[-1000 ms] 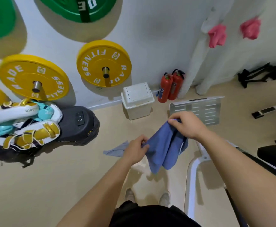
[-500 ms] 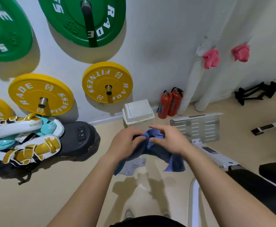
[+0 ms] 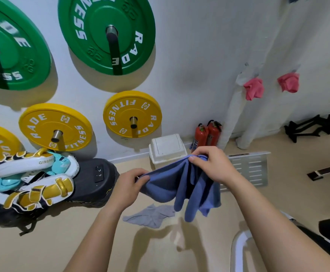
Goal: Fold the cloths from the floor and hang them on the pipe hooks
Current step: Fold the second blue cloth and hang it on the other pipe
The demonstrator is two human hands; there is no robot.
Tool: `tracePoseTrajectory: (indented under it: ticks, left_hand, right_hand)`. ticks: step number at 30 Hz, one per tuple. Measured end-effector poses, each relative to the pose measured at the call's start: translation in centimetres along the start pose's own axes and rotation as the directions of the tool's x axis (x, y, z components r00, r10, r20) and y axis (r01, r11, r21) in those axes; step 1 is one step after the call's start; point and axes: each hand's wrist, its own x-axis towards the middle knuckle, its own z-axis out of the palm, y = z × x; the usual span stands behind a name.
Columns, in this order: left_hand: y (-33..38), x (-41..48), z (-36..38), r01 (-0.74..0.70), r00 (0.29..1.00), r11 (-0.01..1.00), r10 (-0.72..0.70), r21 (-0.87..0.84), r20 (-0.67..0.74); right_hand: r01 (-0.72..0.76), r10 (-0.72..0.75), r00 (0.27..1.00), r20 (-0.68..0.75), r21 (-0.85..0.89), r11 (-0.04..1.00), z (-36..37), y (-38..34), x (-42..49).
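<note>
A blue cloth hangs in front of me, held off the floor by both hands. My left hand grips its left edge. My right hand pinches the bunched top at the right, and the rest drapes down in folds. A grey cloth lies crumpled on the beige floor below. Two pink cloths hang on hooks on the white wrapped pipes at the right wall.
A white lidded bin and two red fire extinguishers stand against the wall. Green and yellow weight plates hang on wall pegs. Boxing pads lie on a black base at left. A perforated metal plate and a bench frame are at right.
My hands have moved apart, stretching the blue cloth's top edge between them. The view has tilted up, so the grey cloth on the floor shows below.
</note>
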Motion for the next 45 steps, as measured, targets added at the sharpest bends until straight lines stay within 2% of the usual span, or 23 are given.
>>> tracePoseTrajectory:
  ticks: [4, 9, 13, 15, 18, 29, 33, 35, 38, 41, 45]
  left_hand:
    - [2.2, 0.4, -0.9, -0.024, 0.996, 0.995, 0.015, -0.098, -0.087]
    - [7.2, 1.5, 2.2, -0.094, 0.996, 0.986, 0.093, -0.140, -0.011]
    - [8.6, 1.9, 4.5, -0.148, 0.985, 0.981, 0.158, -0.129, 0.074]
    - [8.7, 2.0, 4.7, -0.129, 0.991, 0.985, 0.133, -0.113, 0.029]
    - [8.4, 2.3, 3.9, -0.086, 0.995, 0.994, 0.082, -0.071, -0.059]
    - [7.2, 2.2, 0.6, -0.044, 0.989, 0.998, 0.050, 0.047, -0.138]
    - [5.8, 2.3, -0.7, -0.020, 0.991, 0.997, 0.030, 0.072, -0.132]
    - [5.3, 2.6, -0.9, -0.004, 0.989, 0.998, 0.013, 0.064, -0.148]
    - [4.8, 3.1, -0.7, 0.101, 0.970, 0.994, -0.090, 0.040, -0.227]
    - [4.7, 2.8, 0.4, 0.166, 0.963, 0.986, -0.156, 0.030, -0.219]
    - [5.1, 1.6, 2.8, 0.191, 0.974, 0.981, -0.193, -0.032, -0.116]
  right_hand:
    - [0.007, -0.008, 1.000, -0.028, -0.048, 0.999, -0.6, -0.4, -0.4]
    - [0.049, -0.050, 0.995, 0.082, 0.009, 0.999, 0.2, -1.3, -0.7]
    - [0.071, -0.072, 0.997, 0.017, 0.025, 0.997, 0.2, -1.5, -0.9]
    - [0.042, -0.041, 0.999, -0.032, 0.048, 0.998, -0.1, -1.1, -1.1]
    - [-0.004, 0.003, 0.999, -0.050, -0.018, 1.000, -0.2, 0.1, -1.8]
    - [-0.257, 0.251, 0.965, -0.081, -0.077, 0.963, -0.4, 4.7, -4.7]
    - [-0.256, 0.249, 0.965, -0.082, -0.100, 0.961, -1.2, 5.7, -5.5]
    - [-0.270, 0.265, 0.961, -0.076, -0.052, 0.962, -1.2, 5.8, -5.9]
    - [-0.278, 0.280, 0.957, -0.078, 0.036, 0.960, -0.8, 5.5, -6.2]
    - [-0.240, 0.240, 0.971, 0.010, 0.091, 0.966, 0.2, 4.7, -6.6]
    - [-0.211, 0.195, 0.972, 0.129, 0.130, 0.969, 2.1, 3.3, -6.9]
